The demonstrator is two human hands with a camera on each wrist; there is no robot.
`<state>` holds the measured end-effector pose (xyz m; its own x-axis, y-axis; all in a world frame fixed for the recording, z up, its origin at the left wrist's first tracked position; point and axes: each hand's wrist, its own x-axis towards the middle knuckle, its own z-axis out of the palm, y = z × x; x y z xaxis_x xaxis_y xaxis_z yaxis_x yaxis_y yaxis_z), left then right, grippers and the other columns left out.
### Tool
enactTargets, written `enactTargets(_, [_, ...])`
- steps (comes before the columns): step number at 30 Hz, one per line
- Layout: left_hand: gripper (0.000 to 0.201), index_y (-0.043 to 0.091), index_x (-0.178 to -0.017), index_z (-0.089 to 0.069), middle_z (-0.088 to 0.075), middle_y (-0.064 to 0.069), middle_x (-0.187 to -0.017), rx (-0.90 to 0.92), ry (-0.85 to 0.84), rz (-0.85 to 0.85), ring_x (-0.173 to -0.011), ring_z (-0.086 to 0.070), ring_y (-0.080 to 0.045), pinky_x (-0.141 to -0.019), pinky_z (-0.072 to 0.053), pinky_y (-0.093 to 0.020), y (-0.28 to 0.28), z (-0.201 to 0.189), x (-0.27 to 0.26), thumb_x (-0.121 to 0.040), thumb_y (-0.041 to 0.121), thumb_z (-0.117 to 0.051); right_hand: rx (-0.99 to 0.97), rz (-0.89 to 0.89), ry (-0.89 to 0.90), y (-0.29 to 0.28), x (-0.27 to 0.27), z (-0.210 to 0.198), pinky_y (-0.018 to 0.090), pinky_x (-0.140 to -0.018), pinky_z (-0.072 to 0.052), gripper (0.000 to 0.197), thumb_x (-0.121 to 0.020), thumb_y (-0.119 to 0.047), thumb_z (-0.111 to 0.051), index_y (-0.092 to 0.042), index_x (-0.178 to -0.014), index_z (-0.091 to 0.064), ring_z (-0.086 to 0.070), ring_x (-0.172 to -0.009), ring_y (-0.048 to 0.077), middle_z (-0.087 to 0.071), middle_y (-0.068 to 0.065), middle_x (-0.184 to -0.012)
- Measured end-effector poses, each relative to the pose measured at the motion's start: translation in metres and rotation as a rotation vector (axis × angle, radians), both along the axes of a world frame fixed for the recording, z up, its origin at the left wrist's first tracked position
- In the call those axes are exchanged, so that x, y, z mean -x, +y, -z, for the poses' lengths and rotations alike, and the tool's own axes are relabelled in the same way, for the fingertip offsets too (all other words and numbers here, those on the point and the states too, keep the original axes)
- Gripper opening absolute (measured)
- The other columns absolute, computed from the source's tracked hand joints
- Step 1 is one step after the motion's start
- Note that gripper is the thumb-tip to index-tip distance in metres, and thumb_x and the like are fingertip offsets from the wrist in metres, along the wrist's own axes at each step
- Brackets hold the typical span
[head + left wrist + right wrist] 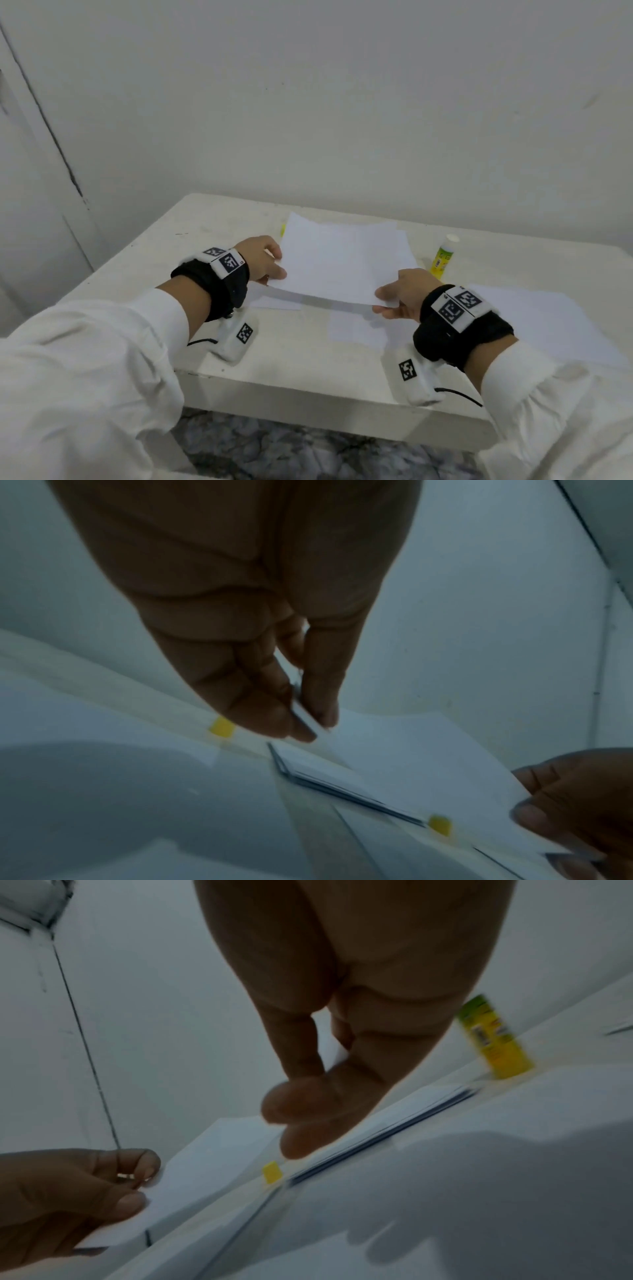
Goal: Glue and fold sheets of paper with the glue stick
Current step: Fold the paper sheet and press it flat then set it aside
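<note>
White sheet (342,260) pinched by both hands, seemingly lifted

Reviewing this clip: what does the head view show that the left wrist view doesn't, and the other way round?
Only the head view shows the glue stick standing upright with its white cap on, beyond the right hand, plus both wrist bands and the white sleeves.

Only the left wrist view shows, close up, the left hand pinching the sheet's corner between thumb and fingertips, and the dark edge of a paper stack beneath.

Both show the lifted sheet held by two hands above the table, with more paper lying under it.
</note>
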<state>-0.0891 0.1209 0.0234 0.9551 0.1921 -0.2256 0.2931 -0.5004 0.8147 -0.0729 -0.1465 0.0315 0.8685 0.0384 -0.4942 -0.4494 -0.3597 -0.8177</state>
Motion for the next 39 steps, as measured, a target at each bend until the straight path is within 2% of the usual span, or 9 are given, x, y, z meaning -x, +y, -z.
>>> enactTargets(3, [0.019,0.014,-0.079,-0.064,-0.056,0.000,-0.069,-0.060,0.071,0.147,-0.051,-0.056,-0.010,-0.055,-0.054,-0.017,-0.037,0.003,-0.004,-0.079,-0.002,-0.073,0.112,0.005,0.004,-0.043,0.008,0.008,0.024,-0.040,-0.051,0.042,-0.084,0.003,-0.066,0.006,-0.123,-0.051,-0.067,-0.052,0.022,-0.065,0.019,-0.100])
enactTargets(6, [0.016,0.011,-0.092,-0.070,-0.058,0.002,-0.066,-0.117,0.110,0.243,-0.041,-0.055,-0.001,-0.054,-0.053,-0.012,-0.067,0.007,-0.002,-0.080,0.000,-0.072,0.218,-0.007,-0.014,-0.075,0.013,0.013,0.021,-0.039,-0.046,0.034,-0.084,-0.004,-0.069,0.000,-0.113,-0.052,-0.064,-0.056,0.018,-0.064,0.013,-0.083])
enactTargets(11, [0.024,0.012,-0.104,-0.071,-0.059,0.004,-0.072,-0.220,0.150,0.334,-0.050,-0.057,-0.002,-0.055,-0.050,-0.008,-0.092,0.015,-0.002,-0.081,0.005,-0.073,0.273,-0.013,0.022,-0.099,0.015,0.016,0.022,-0.044,-0.044,0.039,-0.084,-0.006,-0.069,-0.013,-0.112,-0.043,-0.063,-0.059,0.017,-0.063,0.011,-0.082])
enactTargets(13, [0.024,0.013,-0.103,-0.071,-0.059,0.004,-0.072,-0.245,0.173,0.360,-0.048,-0.057,-0.001,-0.053,-0.048,-0.007,-0.096,0.017,-0.004,-0.081,0.005,-0.073,0.272,-0.007,0.037,-0.100,0.015,0.017,0.022,-0.044,-0.045,0.048,-0.084,-0.004,-0.070,-0.014,-0.123,-0.044,-0.064,-0.061,0.019,-0.063,0.012,-0.083])
enactTargets(16, [0.023,0.014,-0.102,-0.071,-0.059,0.004,-0.070,-0.280,0.194,0.391,-0.044,-0.056,0.002,-0.054,-0.049,-0.008,-0.097,0.020,-0.008,-0.081,0.006,-0.074,0.266,-0.002,0.058,-0.099,0.013,0.021,0.035,-0.066,-0.053,0.062,-0.082,0.000,-0.070,-0.002,-0.136,-0.039,-0.063,-0.070,0.027,-0.061,0.012,-0.084])
enactTargets(19, [0.021,0.015,-0.099,-0.072,-0.060,0.004,-0.068,-0.320,0.221,0.434,-0.047,-0.057,0.001,-0.055,-0.049,-0.011,-0.096,0.024,-0.011,-0.080,0.006,-0.074,0.305,-0.009,0.089,-0.099,0.012,0.025,0.047,-0.089,-0.050,0.030,-0.080,0.000,-0.072,-0.001,-0.100,-0.050,-0.060,-0.078,0.032,-0.061,0.017,-0.082])
enactTargets(21, [0.019,0.019,-0.095,-0.070,-0.060,0.005,-0.066,-0.357,0.232,0.469,-0.043,-0.054,0.002,-0.053,-0.045,-0.011,-0.096,0.026,-0.013,-0.080,0.009,-0.075,0.322,-0.015,0.099,-0.099,0.011,0.025,0.047,-0.088,-0.050,0.022,-0.080,-0.002,-0.073,-0.002,-0.087,-0.052,-0.059,-0.078,0.032,-0.061,0.018,-0.079])
enactTargets(25, [0.018,0.020,-0.095,-0.071,-0.060,0.005,-0.065,-0.352,0.244,0.488,-0.043,-0.052,0.001,-0.056,-0.043,-0.012,-0.095,0.027,-0.014,-0.080,0.010,-0.075,0.337,-0.055,0.117,-0.101,0.009,0.028,0.045,-0.085,-0.051,0.020,-0.079,-0.003,-0.073,-0.004,-0.083,-0.054,-0.058,-0.076,0.032,-0.061,0.017,-0.075])
enactTargets(39, [0.021,0.015,-0.099,-0.069,-0.060,0.002,-0.066,-0.315,0.224,0.497,-0.036,-0.052,0.002,-0.052,-0.046,-0.009,-0.093,0.025,-0.007,-0.080,0.007,-0.074,0.390,-0.083,0.107,-0.100,0.008,0.028,0.039,-0.072,-0.051,0.017,-0.082,-0.002,-0.070,-0.001,-0.093,-0.057,-0.056,-0.064,0.027,-0.060,0.016,-0.077])
